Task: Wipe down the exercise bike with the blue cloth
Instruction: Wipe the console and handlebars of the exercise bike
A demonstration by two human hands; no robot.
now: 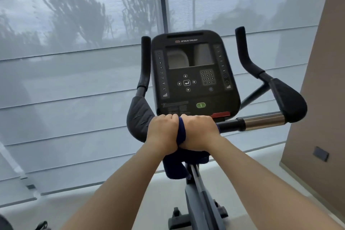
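Note:
The black exercise bike (194,73) stands in front of me, its console facing me and its handlebar (261,120) running across below the console. The dark blue cloth (182,130) is wrapped over the middle of the handlebar, and its loose end hangs down beneath my wrists. My left hand (161,131) and my right hand (199,132) sit side by side, both with fingers curled over the cloth and the bar. A strip of cloth shows between the two hands.
A large window with sheer blinds (74,80) fills the wall behind the bike. A beige wall (317,99) with a dark socket plate (320,153) rises at the right. The bike's frame and base (197,207) stand on a pale floor.

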